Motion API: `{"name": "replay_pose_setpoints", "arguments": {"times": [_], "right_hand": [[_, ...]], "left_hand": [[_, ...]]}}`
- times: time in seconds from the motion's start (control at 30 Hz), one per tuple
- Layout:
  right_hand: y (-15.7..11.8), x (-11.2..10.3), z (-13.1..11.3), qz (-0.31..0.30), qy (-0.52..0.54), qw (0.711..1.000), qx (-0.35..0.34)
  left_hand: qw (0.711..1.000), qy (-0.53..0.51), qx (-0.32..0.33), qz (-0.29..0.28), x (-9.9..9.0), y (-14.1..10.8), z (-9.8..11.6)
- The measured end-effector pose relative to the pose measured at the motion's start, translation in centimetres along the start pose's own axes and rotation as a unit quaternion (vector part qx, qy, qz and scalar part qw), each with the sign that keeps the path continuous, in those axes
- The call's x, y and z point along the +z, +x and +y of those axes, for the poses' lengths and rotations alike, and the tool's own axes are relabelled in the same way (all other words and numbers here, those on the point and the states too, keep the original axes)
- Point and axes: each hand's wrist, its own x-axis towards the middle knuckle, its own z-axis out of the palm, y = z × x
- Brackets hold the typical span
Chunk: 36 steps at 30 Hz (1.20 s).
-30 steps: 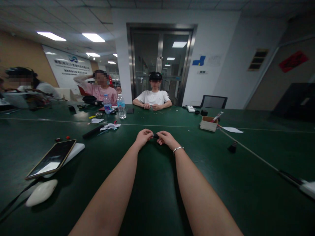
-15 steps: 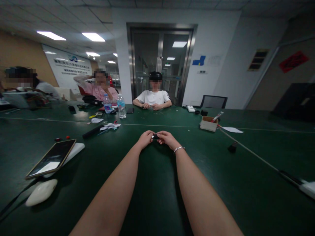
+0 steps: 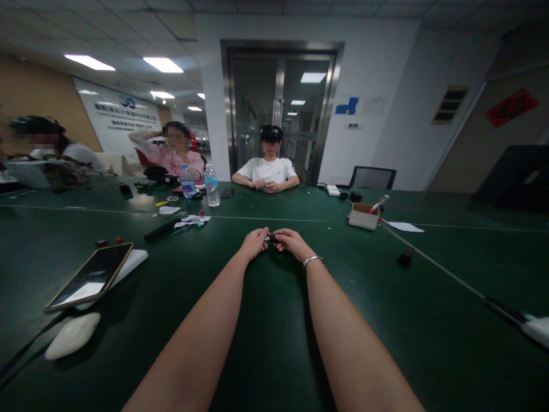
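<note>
Both arms stretch forward over the green table (image 3: 274, 343). Between my fingertips is a small black object with a shiny silver end (image 3: 271, 238); its exact kind is too small to make out. My left hand (image 3: 254, 244) is closed in a pinch at the silver end. At the black end, my right hand (image 3: 293, 242) pinches it too, with a silver bangle (image 3: 312, 261) on that wrist. The fingers cover part of the object.
Left lie a phone (image 3: 92, 277), a white mouse-shaped object (image 3: 74, 336) and a black cylinder (image 3: 162, 229). Two water bottles (image 3: 211, 187) stand farther back. To the right are a small box (image 3: 363, 217) and a black clip-like item (image 3: 405, 257). A person (image 3: 269, 171) sits opposite.
My hands stay almost where they were, still holding the small object. The person opposite has shifted their hands slightly, and the person in pink has moved their head and hand a little.
</note>
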Motion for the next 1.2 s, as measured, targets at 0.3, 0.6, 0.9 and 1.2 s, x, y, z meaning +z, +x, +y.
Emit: {"name": "replay_pose_setpoints", "arguments": {"times": [0.3, 0.6, 0.9, 1.2], "right_hand": [[-0.08, 0.10, -0.07, 0.011, 0.014, 1.000, 0.003], [-0.28, 0.05, -0.17, 0.019, 0.010, 1.000, 0.000], [-0.22, 0.10, -0.25, -0.008, -0.011, 1.000, 0.003], [-0.58, 0.14, -0.61, 0.003, 0.013, 1.000, -0.010]], "left_hand": [[1.000, -0.029, -0.006, 0.000, 0.20, 0.13, 0.02], [0.999, -0.038, -0.011, 0.009, 0.15, 0.07, -0.15], [0.996, -0.082, 0.014, 0.033, -0.13, -0.07, -0.03], [0.993, -0.109, 0.009, 0.050, -0.25, 0.10, -0.29]]}}
